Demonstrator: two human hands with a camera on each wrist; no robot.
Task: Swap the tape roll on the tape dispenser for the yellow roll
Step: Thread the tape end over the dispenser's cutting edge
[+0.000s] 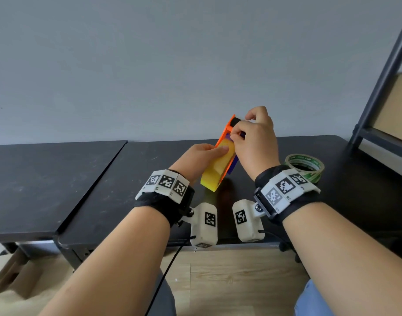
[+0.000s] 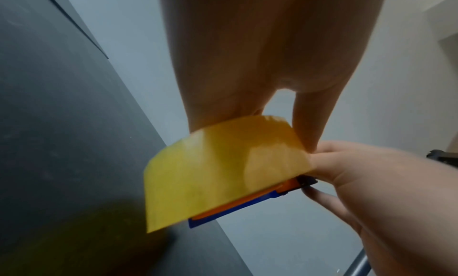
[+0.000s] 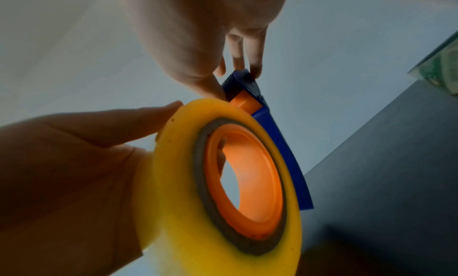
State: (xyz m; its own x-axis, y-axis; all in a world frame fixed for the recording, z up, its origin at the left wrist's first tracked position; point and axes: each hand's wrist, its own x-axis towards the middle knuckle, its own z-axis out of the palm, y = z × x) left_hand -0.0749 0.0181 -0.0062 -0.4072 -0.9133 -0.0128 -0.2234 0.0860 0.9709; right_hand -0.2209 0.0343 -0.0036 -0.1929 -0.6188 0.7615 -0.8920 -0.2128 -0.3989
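Observation:
The yellow tape roll (image 1: 218, 169) sits on the orange hub (image 3: 247, 182) of the orange and blue tape dispenser (image 1: 227, 128), which is held tilted above the black table (image 1: 131, 179). My left hand (image 1: 209, 152) grips the yellow roll (image 2: 223, 172) from the left, thumb lying on its outer face. My right hand (image 1: 238, 131) pinches the dispenser's upper end by the black roller. In the right wrist view the right hand's fingertips (image 3: 255, 72) touch the blue tip of the dispenser (image 3: 280, 143). Whether a loose tape end lies between them is hidden.
A green-printed tape roll (image 1: 306, 166) lies flat on the table behind my right wrist. A dark metal shelf frame (image 1: 377, 92) with a cardboard box stands at the right. A second black table (image 1: 47, 179) adjoins on the left.

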